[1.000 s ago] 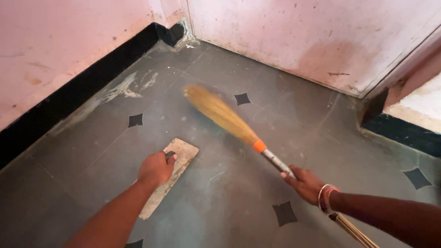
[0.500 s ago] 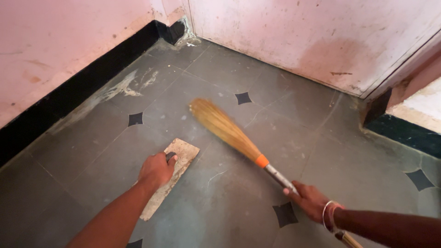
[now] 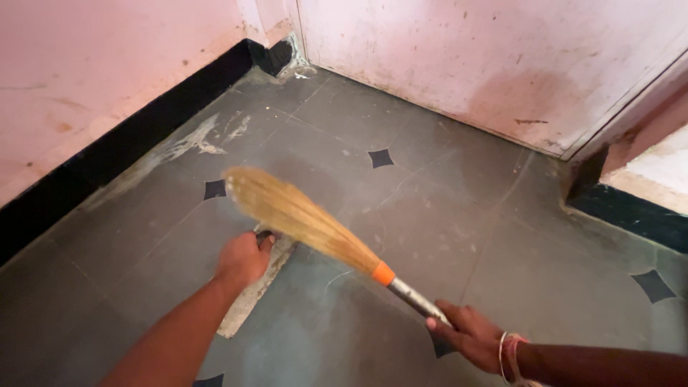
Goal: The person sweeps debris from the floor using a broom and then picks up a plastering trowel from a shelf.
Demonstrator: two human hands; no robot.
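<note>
Head view, lower edge first: the right hand (image 3: pixel 469 333) sits at lower right, bangles on its wrist, fingers wrapped tight around the metal handle of a broom (image 3: pixel 315 229). The shaft runs up and left past an orange collar to a straw-coloured bristle head, blurred, whose tip lies left of centre over the floor. At lower centre the left hand (image 3: pixel 244 258) reaches in along a bare forearm, fingers curled closed on the grip of a flat dustpan (image 3: pixel 251 301), a pale, grimy plate that lies low on the grey floor (image 3: pixel 466 236). The bristles cross just above and in front of that hand, so the far end of the pan is hidden.

Farther out, dark diamond insets dot the grey tiles, and whitish smears of dirt (image 3: pixel 208 140) streak the floor at upper left beside a black skirting (image 3: pixel 129 147). Beyond rise stained pink walls (image 3: pixel 473 57) that meet in the top-centre corner, with a doorway step at the right edge.

As for risks: the bristles pass very near the left knuckles and could brush them or nudge the pan askew; a pan edge lifted off the tile would let dust slide underneath.
</note>
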